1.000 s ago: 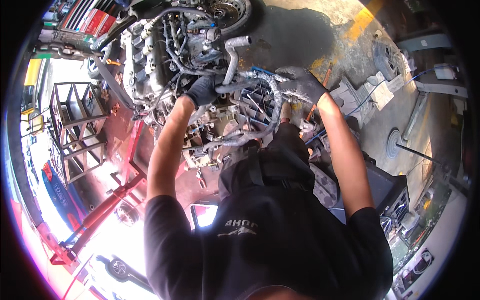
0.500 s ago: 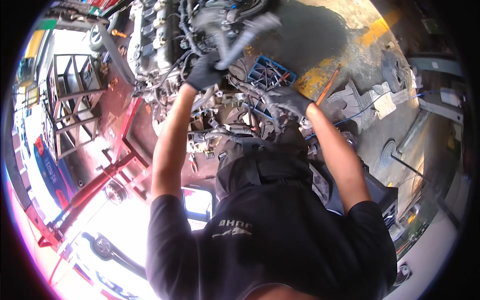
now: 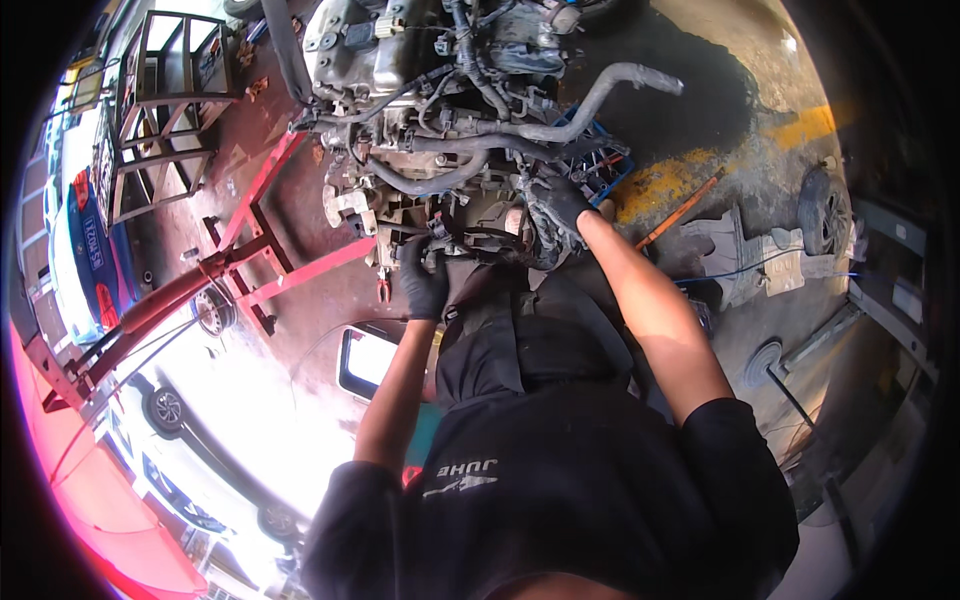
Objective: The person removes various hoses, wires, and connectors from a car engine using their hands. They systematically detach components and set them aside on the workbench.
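Note:
A dirty engine [image 3: 385, 60] with hoses and wiring stands in front of me. My left hand [image 3: 425, 283], in a black glove, is at its near edge with fingers curled beside the wiring; what they hold is hidden. My right hand [image 3: 566, 203], also gloved, is closed round a bundled wiring harness [image 3: 545, 232] at the engine's near right. A bent grey hose [image 3: 600, 98] lies across the engine, its free end sticking out to the right. Below it, a curved dark hose [image 3: 430, 183] loops along the near side.
Partly under the harness sits a blue crate [image 3: 618, 178]. Red stand legs [image 3: 310, 272] and a black metal frame [image 3: 165, 100] are at left. Pliers [image 3: 384, 290] lie on the floor near my left hand. An orange bar [image 3: 680, 212] and a wheel [image 3: 826, 212] are at right.
My left hand has come down from the top of the engine to its near edge. The grey hose, blurred in motion before, now lies still. My right hand stays at the harness.

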The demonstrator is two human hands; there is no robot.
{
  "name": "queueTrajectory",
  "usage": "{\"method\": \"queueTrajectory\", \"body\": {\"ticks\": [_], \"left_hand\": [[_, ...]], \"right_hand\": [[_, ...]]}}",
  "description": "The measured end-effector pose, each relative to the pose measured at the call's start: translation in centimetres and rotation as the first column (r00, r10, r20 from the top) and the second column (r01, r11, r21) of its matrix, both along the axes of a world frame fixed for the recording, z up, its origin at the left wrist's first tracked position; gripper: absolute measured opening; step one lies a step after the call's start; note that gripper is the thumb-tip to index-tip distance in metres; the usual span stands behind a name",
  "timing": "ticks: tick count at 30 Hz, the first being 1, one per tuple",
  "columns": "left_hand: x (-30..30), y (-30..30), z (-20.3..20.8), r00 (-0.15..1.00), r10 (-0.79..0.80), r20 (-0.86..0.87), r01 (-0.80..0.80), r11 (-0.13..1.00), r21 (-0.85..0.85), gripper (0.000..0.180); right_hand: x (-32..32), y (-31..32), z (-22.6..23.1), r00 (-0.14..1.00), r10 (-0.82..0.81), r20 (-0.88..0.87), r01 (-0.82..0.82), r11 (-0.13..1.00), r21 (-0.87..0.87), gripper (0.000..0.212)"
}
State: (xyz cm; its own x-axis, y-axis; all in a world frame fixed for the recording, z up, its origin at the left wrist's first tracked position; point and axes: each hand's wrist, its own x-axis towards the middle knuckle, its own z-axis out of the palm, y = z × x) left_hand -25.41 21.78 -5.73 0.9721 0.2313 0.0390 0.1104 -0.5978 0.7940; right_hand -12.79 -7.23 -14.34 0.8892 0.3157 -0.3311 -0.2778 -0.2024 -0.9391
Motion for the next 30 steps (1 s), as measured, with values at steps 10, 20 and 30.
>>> {"method": "queueTrajectory", "body": {"ticks": [10, 20, 30], "left_hand": [[1.9, 3.4, -6.0, 0.491, 0.313, -0.813, -0.823, 0.472, -0.315, 0.076], [-3.5, 4.3, 1.6, 0.661, 0.067, -0.747, -0.688, 0.451, -0.568, 0.029], [-9.3, 22.5, 19.6, 0.797, 0.566, -0.212, -0.604, 0.738, -0.299, 0.035]], "right_hand": [[3.0, -3.3, 2.9, 0.864, 0.073, -0.499, 0.01, 0.987, 0.161, 0.031], [5.2, -5.9, 4.1, 0.957, 0.143, -0.251, -0.142, 0.99, 0.021, 0.031], [-2.1, 8.4, 5.3, 0.716, -0.091, -0.692, 0.193, 0.979, 0.072, 0.035]]}}
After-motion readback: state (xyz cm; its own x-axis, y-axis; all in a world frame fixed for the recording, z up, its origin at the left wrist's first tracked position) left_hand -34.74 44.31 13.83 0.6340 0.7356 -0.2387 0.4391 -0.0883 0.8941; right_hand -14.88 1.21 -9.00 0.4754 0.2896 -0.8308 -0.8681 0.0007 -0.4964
